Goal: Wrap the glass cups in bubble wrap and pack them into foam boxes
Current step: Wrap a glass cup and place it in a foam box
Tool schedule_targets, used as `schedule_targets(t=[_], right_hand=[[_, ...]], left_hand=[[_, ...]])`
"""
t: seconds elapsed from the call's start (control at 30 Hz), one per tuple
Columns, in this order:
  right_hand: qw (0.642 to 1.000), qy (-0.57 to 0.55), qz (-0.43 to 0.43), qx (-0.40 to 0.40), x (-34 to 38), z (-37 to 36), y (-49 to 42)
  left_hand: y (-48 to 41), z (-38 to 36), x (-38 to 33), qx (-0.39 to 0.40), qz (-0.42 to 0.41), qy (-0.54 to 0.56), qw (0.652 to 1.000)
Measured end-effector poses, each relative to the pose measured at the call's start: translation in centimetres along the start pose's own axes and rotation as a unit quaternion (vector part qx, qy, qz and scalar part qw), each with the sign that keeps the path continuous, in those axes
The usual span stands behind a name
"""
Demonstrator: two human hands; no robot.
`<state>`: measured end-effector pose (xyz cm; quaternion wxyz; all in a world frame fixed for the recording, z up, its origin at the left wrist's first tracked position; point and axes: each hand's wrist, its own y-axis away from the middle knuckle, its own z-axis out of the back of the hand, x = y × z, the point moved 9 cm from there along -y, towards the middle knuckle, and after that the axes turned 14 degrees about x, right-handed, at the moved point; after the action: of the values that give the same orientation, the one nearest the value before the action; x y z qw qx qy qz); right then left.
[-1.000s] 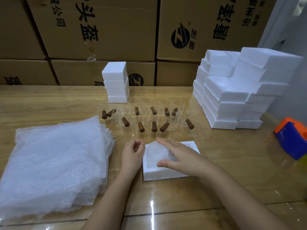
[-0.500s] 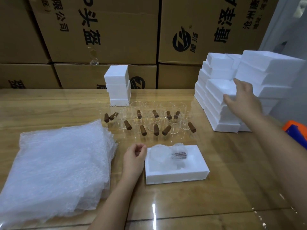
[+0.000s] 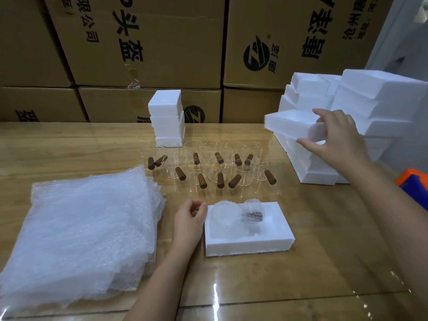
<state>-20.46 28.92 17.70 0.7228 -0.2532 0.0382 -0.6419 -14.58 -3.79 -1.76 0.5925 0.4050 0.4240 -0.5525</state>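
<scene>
Fingers (image 3: 324,113) and thumb of the right hand (image 3: 340,140) are clamped on the end of a white foam piece (image 3: 289,122), which is held in the air just in front of the tall foam stack (image 3: 382,105). The left hand (image 3: 188,221) is rested on the surface (image 3: 301,262) against the open foam box (image 3: 254,245), loosely curled with nothing gripped. One bubble-wrapped cup (image 3: 231,216) is seated in that box, the bare glass cups (image 3: 243,167) are ranged behind it, and the pile of bubble wrap (image 3: 81,228) is laid to the left.
</scene>
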Motion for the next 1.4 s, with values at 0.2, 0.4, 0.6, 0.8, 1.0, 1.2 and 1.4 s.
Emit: schedule_targets(t=[0.2, 0.4, 0.6, 0.8, 1.0, 1.2, 1.4], right_hand=[[0.990, -0.071, 0.114, 0.036, 5.6, 0.3, 3.4], [0.956, -0.224, 0.187, 0.029, 8.3, 0.8, 6.9], [0.868, -0.472, 0.051, 0.145, 5.2, -3.1, 7.0], [0.828, -0.492, -0.001, 0.269, 2.7, -7.9, 8.1], [0.826, -0.420, -0.036, 0.375, 1.3, -10.7, 9.4], [0.818, -0.397, -0.060, 0.411, 1.6, -12.6, 10.0], [0.829, -0.406, -0.088, 0.375, 1.6, -13.1, 9.9]], left_hand=[[0.1, 0.1, 0.2, -0.005, 0.006, 0.007, 1.000], [0.1, 0.4, 0.3, -0.028, -0.003, 0.058, 0.998], [0.5, 1.6, 0.2, -0.064, -0.036, 0.159, 0.984], [0.6, 2.2, -0.7, -0.072, -0.086, 0.273, 0.956], [0.9, 1.0, -2.5, 0.015, -0.128, 0.262, 0.956], [1.5, -0.3, -2.9, 0.086, -0.147, 0.208, 0.963], [1.2, -0.3, -2.6, 0.070, -0.120, 0.192, 0.971]])
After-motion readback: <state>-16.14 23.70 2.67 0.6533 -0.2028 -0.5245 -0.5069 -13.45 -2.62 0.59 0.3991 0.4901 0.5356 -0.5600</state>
